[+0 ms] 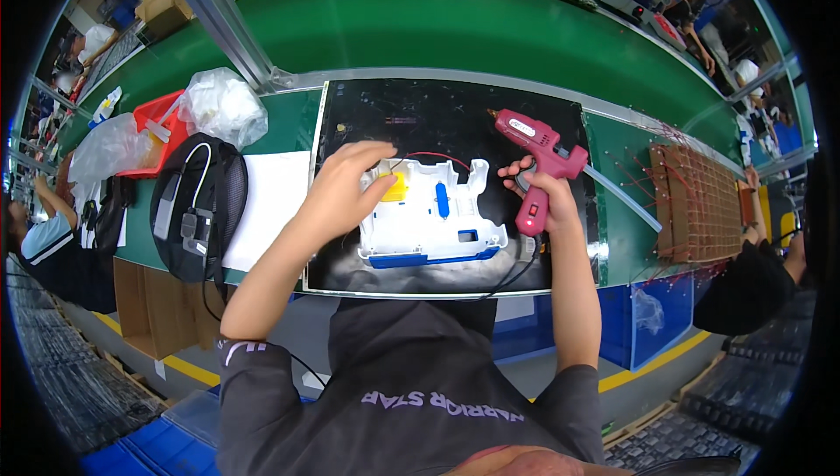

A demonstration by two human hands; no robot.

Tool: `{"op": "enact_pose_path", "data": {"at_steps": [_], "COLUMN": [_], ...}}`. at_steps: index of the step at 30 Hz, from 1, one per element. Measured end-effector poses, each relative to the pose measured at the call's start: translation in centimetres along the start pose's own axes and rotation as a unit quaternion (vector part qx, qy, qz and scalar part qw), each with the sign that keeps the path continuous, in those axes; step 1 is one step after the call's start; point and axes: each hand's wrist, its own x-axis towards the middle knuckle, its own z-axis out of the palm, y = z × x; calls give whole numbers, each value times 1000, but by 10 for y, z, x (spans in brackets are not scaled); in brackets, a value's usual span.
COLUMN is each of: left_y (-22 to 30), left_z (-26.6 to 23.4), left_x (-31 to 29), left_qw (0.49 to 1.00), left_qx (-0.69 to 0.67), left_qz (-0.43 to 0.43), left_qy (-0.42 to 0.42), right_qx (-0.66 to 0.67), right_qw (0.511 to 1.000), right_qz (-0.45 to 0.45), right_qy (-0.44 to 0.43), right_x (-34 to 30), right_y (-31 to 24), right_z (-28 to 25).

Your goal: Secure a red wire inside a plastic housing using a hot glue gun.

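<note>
A white plastic housing (420, 222) with a blue lower edge lies on the black work mat in front of me. In it are a yellow piece (395, 185) and a blue oblong part (442, 200). A thin red wire (446, 157) curves along its far side. My left hand (354, 183) grips the housing's far left corner, thumb beside the yellow piece; its fingertips are partly hidden. To the right, my right hand (547, 192) is wrapped round the handle of a dark pink hot glue gun (535, 139). The gun's nozzle points to the far left, clear of the housing.
A translucent glue stick (626, 200) juts from the gun's back. Right stands a brown cardboard box (700, 205) with red wires. Left are a black bag (199, 205), white paper (276, 205) and a red bin (162, 130) with plastic bags. Other people sit along both sides.
</note>
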Motion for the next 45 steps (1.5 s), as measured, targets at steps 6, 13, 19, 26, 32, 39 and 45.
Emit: {"op": "enact_pose_path", "data": {"at_steps": [6,13,19,26,32,39,45], "left_y": [-31,-58,-62,-54,-42,-36,-35], "left_z": [23,40,43,45,56,63,62], "left_x": [22,7,3,2,-3,-8,-8], "left_qw": [975,926,898,881,888,898,902], "left_qx": [-119,-278,-340,-379,-371,-351,-351], "left_qz": [-147,-250,-275,-280,-270,-259,-247], "left_qy": [-120,-59,-48,-48,11,52,48], "right_qx": [4,-1,-1,48,-30,-192,-326], "right_qw": [1000,1000,1000,998,993,967,930], "right_qz": [1,5,3,-7,7,92,99], "right_qy": [5,5,11,-31,-115,-141,-135], "right_x": [-1,-1,-3,-14,-37,-58,-57], "right_y": [-1,-1,-2,-14,-41,-37,-29], "right_z": [2,0,5,14,47,91,103]}}
